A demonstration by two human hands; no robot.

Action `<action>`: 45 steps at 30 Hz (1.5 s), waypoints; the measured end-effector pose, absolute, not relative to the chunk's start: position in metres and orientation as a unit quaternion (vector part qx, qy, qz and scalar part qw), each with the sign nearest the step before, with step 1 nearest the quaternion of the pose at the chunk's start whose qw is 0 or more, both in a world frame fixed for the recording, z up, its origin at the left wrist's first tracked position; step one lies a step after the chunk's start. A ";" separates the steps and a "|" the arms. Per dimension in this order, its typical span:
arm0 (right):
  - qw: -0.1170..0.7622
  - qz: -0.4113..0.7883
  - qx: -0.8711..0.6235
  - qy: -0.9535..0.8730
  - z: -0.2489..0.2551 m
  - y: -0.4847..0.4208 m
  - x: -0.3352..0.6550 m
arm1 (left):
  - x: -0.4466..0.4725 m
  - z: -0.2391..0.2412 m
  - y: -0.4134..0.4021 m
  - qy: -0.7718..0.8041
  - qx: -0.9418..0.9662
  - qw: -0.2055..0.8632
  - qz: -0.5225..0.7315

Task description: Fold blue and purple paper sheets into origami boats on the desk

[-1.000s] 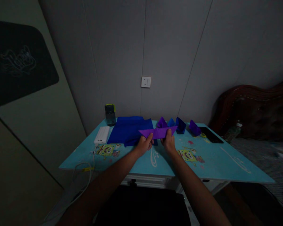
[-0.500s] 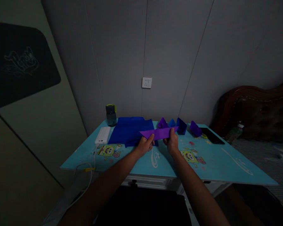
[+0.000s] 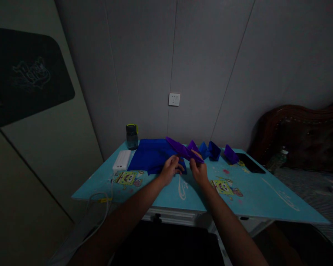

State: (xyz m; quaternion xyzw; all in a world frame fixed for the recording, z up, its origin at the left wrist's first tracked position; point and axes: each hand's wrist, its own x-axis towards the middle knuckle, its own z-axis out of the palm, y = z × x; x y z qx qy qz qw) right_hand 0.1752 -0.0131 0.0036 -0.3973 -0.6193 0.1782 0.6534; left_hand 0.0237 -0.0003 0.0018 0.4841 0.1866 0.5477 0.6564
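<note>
A long folded purple paper piece (image 3: 183,150) slants up to the left above the light-blue table (image 3: 255,192). My right hand (image 3: 199,171) pinches its lower right end. My left hand (image 3: 170,169) sits just below its middle with curled fingers, and whether it still touches the paper I cannot tell. Behind the hands lies a stack of dark blue paper sheets (image 3: 151,157). Along the table's back stand several small folded paper boats, purple (image 3: 231,154) and blue (image 3: 213,150).
A white power bank (image 3: 121,160) with a cable lies at the table's left, a dark bottle (image 3: 131,136) behind it. A black phone (image 3: 249,163) lies at the right rear. A wall socket (image 3: 174,99) is above. A dark padded headboard (image 3: 302,136) stands to the right.
The purple piece was held level between both hands; now it is tilted, left end up, and the left hand has slipped lower and away from its end.
</note>
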 end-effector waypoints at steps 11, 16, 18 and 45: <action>0.435 0.150 -0.351 -0.815 0.000 -0.020 0.172 | 0.019 0.003 0.005 0.255 0.443 0.589 0.626; 0.421 0.173 -0.343 -0.822 0.004 -0.024 0.173 | 0.019 0.002 0.009 0.277 0.439 0.558 0.647; 0.426 0.186 -0.331 -0.821 0.006 -0.026 0.175 | 0.019 0.001 0.010 0.288 0.443 0.552 0.645; 0.565 0.135 -0.489 -0.650 0.006 -0.013 0.178 | 0.020 -0.001 -0.003 0.345 0.712 0.296 0.535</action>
